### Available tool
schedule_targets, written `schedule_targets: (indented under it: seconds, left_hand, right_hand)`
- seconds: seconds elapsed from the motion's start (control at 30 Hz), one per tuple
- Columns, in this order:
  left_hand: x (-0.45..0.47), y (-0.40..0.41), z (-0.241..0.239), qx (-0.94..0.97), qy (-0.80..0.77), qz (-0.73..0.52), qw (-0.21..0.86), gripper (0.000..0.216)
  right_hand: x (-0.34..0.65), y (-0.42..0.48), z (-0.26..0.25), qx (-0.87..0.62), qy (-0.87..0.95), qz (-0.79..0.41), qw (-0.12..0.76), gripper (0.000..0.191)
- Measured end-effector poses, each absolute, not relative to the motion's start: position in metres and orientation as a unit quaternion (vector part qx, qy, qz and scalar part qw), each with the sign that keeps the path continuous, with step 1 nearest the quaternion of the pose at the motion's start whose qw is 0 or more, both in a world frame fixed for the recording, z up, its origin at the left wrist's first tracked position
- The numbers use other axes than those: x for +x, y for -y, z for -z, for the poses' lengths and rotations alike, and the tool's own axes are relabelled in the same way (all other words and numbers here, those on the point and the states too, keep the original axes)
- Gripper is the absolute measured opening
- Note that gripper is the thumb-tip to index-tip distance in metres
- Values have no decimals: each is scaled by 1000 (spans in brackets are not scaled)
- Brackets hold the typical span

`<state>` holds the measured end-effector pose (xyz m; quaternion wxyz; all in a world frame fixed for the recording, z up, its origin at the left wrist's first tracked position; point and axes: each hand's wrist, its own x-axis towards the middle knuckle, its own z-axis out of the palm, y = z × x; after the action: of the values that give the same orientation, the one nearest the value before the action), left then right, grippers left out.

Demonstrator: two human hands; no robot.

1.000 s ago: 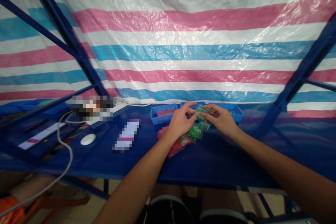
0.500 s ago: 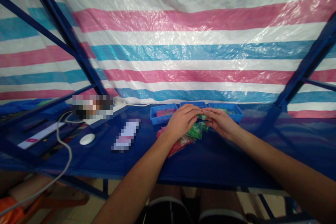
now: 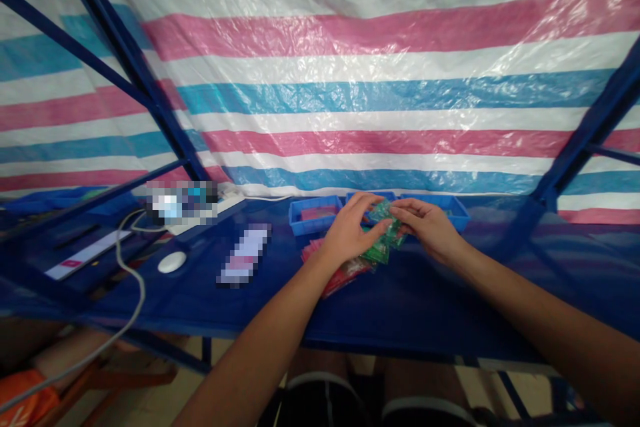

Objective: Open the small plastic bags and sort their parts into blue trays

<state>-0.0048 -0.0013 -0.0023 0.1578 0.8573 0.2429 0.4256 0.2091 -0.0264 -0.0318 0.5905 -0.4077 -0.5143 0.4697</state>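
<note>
My left hand (image 3: pixel 350 230) and my right hand (image 3: pixel 425 227) meet over the middle of the blue table (image 3: pixel 400 307). Both pinch a small green plastic packet (image 3: pixel 384 212) held up between their fingertips. Under the hands lies a loose pile of green packets (image 3: pixel 379 252), with red packets (image 3: pixel 343 273) spread out beneath my left wrist. Behind the hands stands a row of three blue trays: the left tray (image 3: pixel 313 212) holds red packets, the right tray (image 3: pixel 450 210) is partly hidden by my right hand.
A white mouse (image 3: pixel 172 261) with a grey cable lies at the left, beside a blurred flat object (image 3: pixel 243 255) and a white power strip (image 3: pixel 220 205). A striped tarpaulin (image 3: pixel 350 93) on blue poles closes the back. My knees show under the table's front edge.
The hands dipped down onto the packet pile half a second ago and have now come up again with a green packet between their fingertips. The camera shifted slightly.
</note>
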Motion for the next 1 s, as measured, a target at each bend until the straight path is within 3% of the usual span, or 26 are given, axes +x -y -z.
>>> schedule_targets:
  seconds: [0.13,0.37,0.47,0.67,0.8,0.9,1.0]
  left_hand:
    - [-6,4,0,892,-193,-401,77,60]
    - [-6,-2,4,901,-179,-388,74,24]
    - [-7,-4,4,872,-230,-419,101,23]
    - [-5,-3,5,825,-274,-445,213,47]
    - [-6,0,2,867,-215,-428,137,60]
    - [-8,-2,2,886,-178,-420,77,42]
    - [-9,-6,2,880,-179,-429,97,24]
  right_hand:
    - [209,28,29,-387,450,-534,602,51]
    - [208,32,22,-397,416,-592,565,38]
    - [205,36,18,-389,449,-597,540,42]
    - [205,34,23,-402,518,-528,539,48]
    - [210,31,23,-379,433,-622,531,48]
    - [211,32,20,-382,375,-690,487,40]
    - [208,36,17,-395,390,-681,478,38]
